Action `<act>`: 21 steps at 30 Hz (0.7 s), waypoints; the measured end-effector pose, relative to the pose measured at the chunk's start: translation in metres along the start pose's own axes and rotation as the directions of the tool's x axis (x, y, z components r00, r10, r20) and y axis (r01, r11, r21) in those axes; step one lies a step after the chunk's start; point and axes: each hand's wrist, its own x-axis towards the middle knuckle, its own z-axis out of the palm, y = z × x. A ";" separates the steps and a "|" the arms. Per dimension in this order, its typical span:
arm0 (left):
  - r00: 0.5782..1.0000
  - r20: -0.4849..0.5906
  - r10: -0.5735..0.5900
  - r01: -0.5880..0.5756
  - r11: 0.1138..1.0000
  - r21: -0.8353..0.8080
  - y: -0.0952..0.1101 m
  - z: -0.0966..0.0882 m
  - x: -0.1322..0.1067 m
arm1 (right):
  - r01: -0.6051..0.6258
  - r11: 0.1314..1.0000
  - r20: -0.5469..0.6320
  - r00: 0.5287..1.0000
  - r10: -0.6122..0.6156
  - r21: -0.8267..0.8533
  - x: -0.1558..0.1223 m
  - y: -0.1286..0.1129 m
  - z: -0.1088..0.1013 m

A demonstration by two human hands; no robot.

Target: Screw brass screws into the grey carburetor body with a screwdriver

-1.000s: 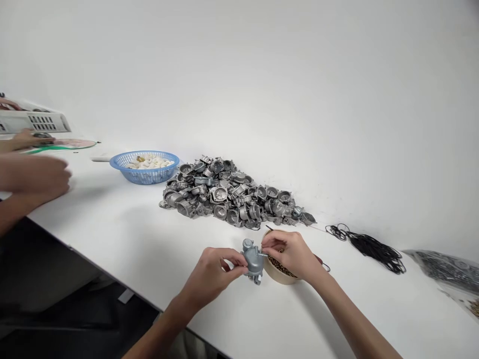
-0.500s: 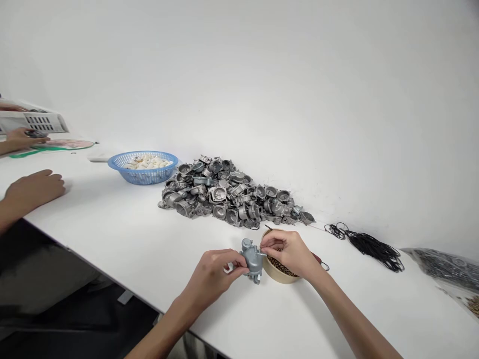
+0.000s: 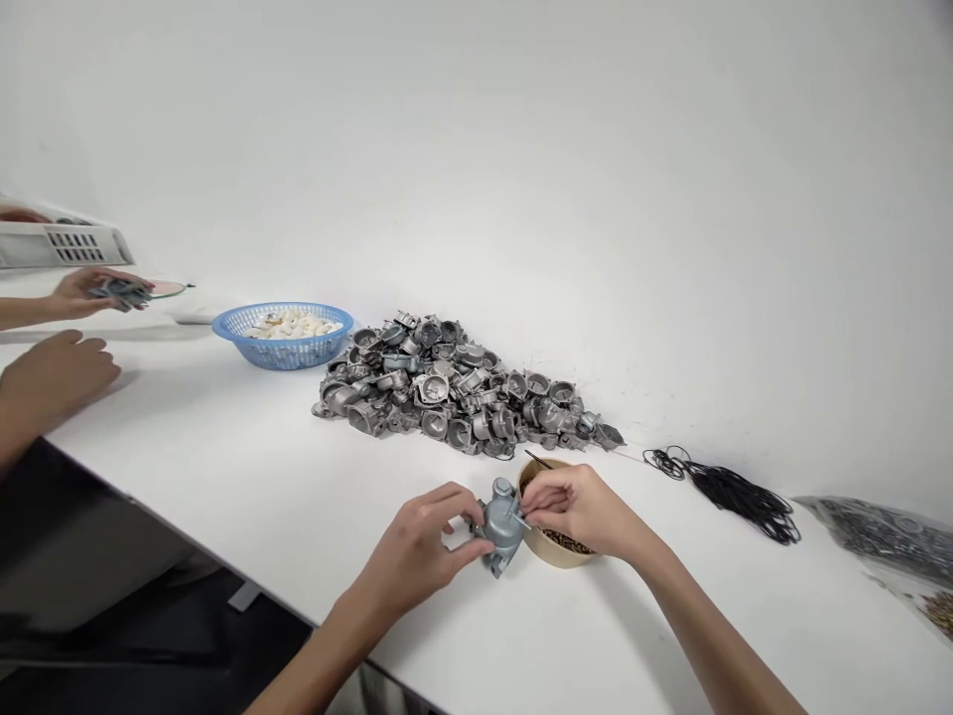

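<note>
A grey metal carburetor float bowl (image 3: pixel 503 524) is tilted just above or on the white table, its domed side up. My left hand (image 3: pixel 424 541) grips its left edge between the thumb and fingers, with a wide gap between them. On the other side, my right hand (image 3: pixel 577 504) is closed in a pinch at the bowl's small side tube. Whatever lies between those fingertips is hidden. Right behind the bowl stands a round cream tub (image 3: pixel 558 554) of small brass-coloured parts, partly covered by my right hand.
Behind my hands lies a heap of grey metal bowls (image 3: pixel 436 387). A blue basket (image 3: pixel 287 356) with white pieces stands left of it. Black cords (image 3: pixel 745 504) and a plastic bag (image 3: pixel 885 531) lie right. At far left, a co-worker's hand (image 3: pixel 89 291) holds a metal part near a white crate (image 3: pixel 67 246).
The float bowl has turned and tilted in my hands, and my left fingers have spread wider at its edge. The co-worker's hand has moved right with a metal part, away from the crate.
</note>
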 end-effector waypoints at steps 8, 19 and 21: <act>0.996 -0.030 -0.088 0.087 0.996 -0.018 0.007 0.022 0.000 | 0.021 0.988 0.024 1.000 -0.018 -0.155 -0.011 -0.015 -0.014; 0.987 0.007 -0.157 0.158 0.986 -0.056 -0.003 0.033 0.000 | -0.501 0.497 -0.415 0.865 0.281 -0.708 -0.026 -0.002 -0.048; 0.990 0.004 -0.142 0.142 0.989 -0.052 -0.005 0.034 0.000 | -0.516 0.504 -0.445 0.856 0.264 -0.693 -0.027 -0.006 -0.052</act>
